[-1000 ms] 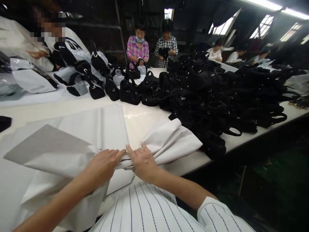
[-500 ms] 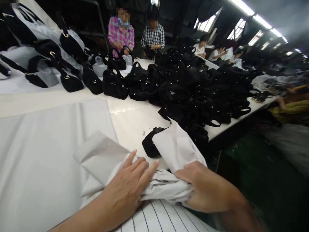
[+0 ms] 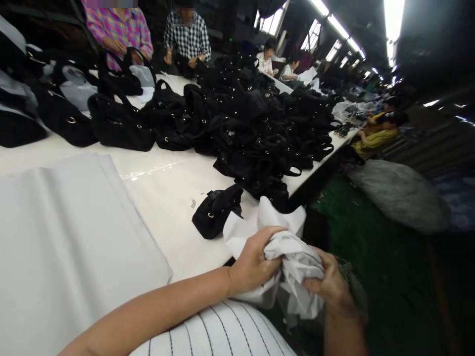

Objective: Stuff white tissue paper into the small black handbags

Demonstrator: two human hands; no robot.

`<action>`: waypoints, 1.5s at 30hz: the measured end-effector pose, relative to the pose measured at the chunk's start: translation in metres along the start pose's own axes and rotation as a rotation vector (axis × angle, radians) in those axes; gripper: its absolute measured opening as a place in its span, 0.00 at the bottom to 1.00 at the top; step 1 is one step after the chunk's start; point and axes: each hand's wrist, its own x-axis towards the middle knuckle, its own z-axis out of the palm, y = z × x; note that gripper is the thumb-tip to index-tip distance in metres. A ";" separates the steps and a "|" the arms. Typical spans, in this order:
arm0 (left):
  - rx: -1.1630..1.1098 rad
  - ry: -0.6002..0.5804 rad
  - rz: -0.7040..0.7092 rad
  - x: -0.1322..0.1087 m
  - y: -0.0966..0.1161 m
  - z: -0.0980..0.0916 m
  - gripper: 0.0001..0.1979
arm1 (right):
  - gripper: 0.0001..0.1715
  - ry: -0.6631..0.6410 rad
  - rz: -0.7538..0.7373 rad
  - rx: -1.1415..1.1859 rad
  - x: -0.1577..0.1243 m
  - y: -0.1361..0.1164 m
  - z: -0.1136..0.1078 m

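A: what are the hands doing?
B: left hand (image 3: 254, 262) and right hand (image 3: 332, 287) both clutch crumpled white tissue paper (image 3: 293, 257) at the table (image 3: 166, 183) edge, just beside a small black handbag (image 3: 215, 210).

On table (image 3: 166, 183), L side: paper stack (image 3: 74, 237). Near its front edge: lone bag (image 3: 215, 212), w/ bag pile (image 3: 260, 118) behind. Before lone bag, crumpled paper (image 3: 293, 257) btwn left hand (image 3: 256, 262) & right hand (image 3: 330, 287). R of table, on floor: sack (image 3: 397, 193).
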 end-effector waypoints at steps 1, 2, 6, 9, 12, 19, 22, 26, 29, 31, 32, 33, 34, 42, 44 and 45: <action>-0.048 0.094 -0.096 -0.001 -0.009 0.004 0.21 | 0.49 -0.128 -0.063 0.124 0.005 0.004 0.017; -0.084 0.173 -0.184 -0.002 -0.016 0.006 0.20 | 0.56 -0.257 -0.130 0.209 0.008 0.008 0.031; -0.116 0.336 -0.322 0.004 -0.026 0.005 0.17 | 0.65 -0.384 -0.301 0.138 0.016 0.006 0.054; -0.083 0.365 -0.262 0.010 -0.023 -0.002 0.20 | 0.65 -0.386 -0.359 0.050 0.028 -0.004 0.055; -0.024 0.341 -0.198 0.013 -0.018 -0.010 0.22 | 0.66 -0.454 -0.369 0.053 0.042 -0.006 0.057; -0.031 0.362 -0.228 0.032 -0.017 -0.008 0.20 | 0.42 -0.583 -0.436 0.000 0.076 -0.012 0.072; 0.006 0.227 -0.177 0.043 -0.025 -0.010 0.20 | 0.33 -0.618 -0.429 -0.021 0.093 -0.013 0.069; 0.288 0.040 -0.150 0.034 -0.058 -0.034 0.23 | 0.30 -0.194 -0.308 -0.352 0.119 0.004 0.023; 0.584 0.490 -0.438 0.011 -0.103 -0.063 0.21 | 0.31 0.371 -0.180 -0.793 0.133 0.023 -0.024; 0.710 0.722 -0.643 0.000 -0.133 -0.080 0.29 | 0.27 0.534 -0.213 -1.004 0.136 0.031 -0.037; 0.752 0.755 -0.706 -0.001 -0.146 -0.087 0.34 | 0.26 0.540 -0.287 -1.036 0.136 0.032 -0.035; 0.789 0.747 -0.747 0.000 -0.157 -0.092 0.39 | 0.24 0.502 -0.382 -1.029 0.136 0.032 -0.026; 0.825 0.712 -0.774 0.003 -0.166 -0.096 0.42 | 0.24 0.432 -0.475 -0.998 0.135 0.031 -0.013; 0.962 0.240 -0.707 0.001 -0.173 -0.124 0.18 | 0.20 -0.168 -0.760 -0.834 0.116 -0.003 0.116; 0.961 0.213 -0.604 -0.025 -0.167 -0.135 0.18 | 0.25 -0.173 -0.821 -0.806 0.108 -0.012 0.126; 0.946 0.215 -0.566 -0.041 -0.164 -0.139 0.18 | 0.28 -0.173 -0.854 -0.773 0.104 -0.016 0.129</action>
